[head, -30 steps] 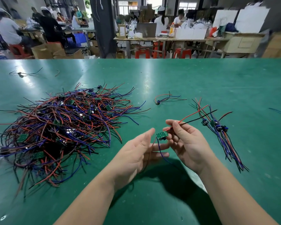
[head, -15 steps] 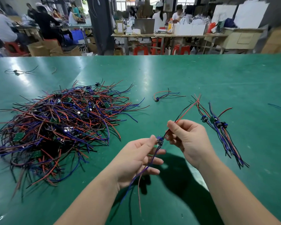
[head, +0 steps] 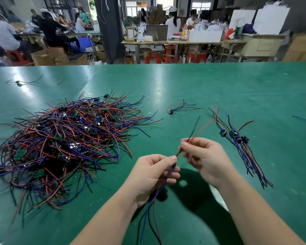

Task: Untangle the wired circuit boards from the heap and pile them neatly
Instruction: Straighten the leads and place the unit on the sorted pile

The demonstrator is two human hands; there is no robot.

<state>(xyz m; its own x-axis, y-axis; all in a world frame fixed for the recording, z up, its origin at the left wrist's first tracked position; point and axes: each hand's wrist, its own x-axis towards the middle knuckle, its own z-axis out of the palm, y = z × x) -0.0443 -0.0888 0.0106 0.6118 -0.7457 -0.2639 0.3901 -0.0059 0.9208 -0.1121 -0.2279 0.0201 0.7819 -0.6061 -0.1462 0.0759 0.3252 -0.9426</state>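
A big tangled heap (head: 64, 144) of small green circuit boards with red, black, blue and purple wires lies on the left of the green table (head: 210, 85). A neat pile (head: 237, 138) of a few wired boards lies on the right. Between them, above the table, both hands hold one wired board (head: 174, 165). My left hand (head: 154, 175) pinches it at the board, whose body is mostly hidden by the fingers, with blue and purple wires hanging below. My right hand (head: 201, 156) pinches its red and black wires, which point up and away.
One loose wired board (head: 177, 108) lies beyond the hands. Another stray one (head: 19, 83) sits at the far left, and wire ends show at the right edge (head: 302, 119). Beyond the table, people work at benches with red stools and boxes.
The held board has turned from flat and visible to hidden in my left fingers. Its blue wires now hang down, and my right hand has drawn the red and black wires straight.
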